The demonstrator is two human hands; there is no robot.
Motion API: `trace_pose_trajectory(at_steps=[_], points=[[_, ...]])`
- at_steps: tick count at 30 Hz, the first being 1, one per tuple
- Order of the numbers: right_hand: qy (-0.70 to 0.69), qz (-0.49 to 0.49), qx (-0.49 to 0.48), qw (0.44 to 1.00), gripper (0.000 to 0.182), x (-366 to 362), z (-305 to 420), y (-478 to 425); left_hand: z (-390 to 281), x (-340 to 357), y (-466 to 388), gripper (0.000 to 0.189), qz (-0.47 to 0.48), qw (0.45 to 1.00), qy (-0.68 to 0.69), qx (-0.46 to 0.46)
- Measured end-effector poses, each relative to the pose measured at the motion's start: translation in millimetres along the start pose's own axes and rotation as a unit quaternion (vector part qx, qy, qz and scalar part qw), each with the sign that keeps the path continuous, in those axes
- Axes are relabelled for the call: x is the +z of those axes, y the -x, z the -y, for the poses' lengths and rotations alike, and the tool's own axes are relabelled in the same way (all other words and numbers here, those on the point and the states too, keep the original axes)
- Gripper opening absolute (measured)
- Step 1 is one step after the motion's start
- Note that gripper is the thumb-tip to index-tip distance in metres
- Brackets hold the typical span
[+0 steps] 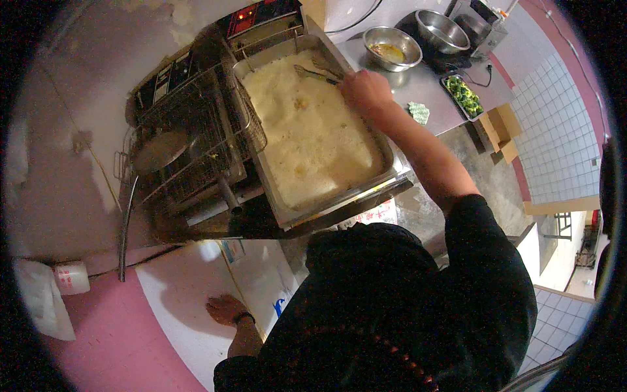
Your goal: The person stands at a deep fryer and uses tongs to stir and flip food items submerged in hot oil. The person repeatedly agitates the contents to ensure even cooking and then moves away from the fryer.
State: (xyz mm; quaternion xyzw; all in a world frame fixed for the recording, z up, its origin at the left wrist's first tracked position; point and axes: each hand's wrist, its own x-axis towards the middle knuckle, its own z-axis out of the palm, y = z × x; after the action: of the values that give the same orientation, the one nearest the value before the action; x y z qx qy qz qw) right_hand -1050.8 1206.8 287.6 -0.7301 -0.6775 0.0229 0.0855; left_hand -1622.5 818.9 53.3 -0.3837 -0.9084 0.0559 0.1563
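Note:
My right hand (366, 93) is closed on a pair of metal tongs (321, 75), held over the far right edge of the deep fryer's vat. The tips of the tongs are at the foamy surface of the oil (313, 132). Pale foam covers the vat, with small browned bits showing in it. My left hand (226, 309) rests with spread fingers on a white surface below the fryer, and nothing shows in it. A wire fry basket (252, 117) hangs at the vat's left side.
Left of the vat, wire baskets and a round skimmer (161, 151) lie on the fryer. A steel table (441, 115) at the right bears steel bowls (392, 49), a tray of cut green vegetables (462, 97) and a crumpled cloth (419, 113). An opened cardboard box (499, 130) stands beyond.

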Motion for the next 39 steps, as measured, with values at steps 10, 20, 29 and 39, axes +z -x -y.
trace_pose_trajectory(at_steps=[10, 20, 29, 39], points=[[-0.031, 0.107, 0.002, 0.994, 0.047, 28.9, -0.2, 27.8, 8.0, 18.6, 9.6, 0.056, -0.050, 0.999, 0.001, 0.005], [-0.008, 0.108, -0.031, 0.994, 0.048, -21.0, -6.8, 68.7, 0.0, -4.0, 7.4, 0.059, 0.014, 0.999, 0.027, -0.042], [-0.031, 0.087, -0.031, 0.995, 0.054, -0.8, -28.2, 44.3, 1.1, -10.3, 5.5, 0.055, 0.009, 0.999, 0.040, -0.025], [-0.256, 0.080, -0.030, 0.963, 0.062, 69.6, 4.6, -52.3, 21.7, 27.4, 13.9, 0.052, -0.080, 0.996, 0.016, -0.025]])
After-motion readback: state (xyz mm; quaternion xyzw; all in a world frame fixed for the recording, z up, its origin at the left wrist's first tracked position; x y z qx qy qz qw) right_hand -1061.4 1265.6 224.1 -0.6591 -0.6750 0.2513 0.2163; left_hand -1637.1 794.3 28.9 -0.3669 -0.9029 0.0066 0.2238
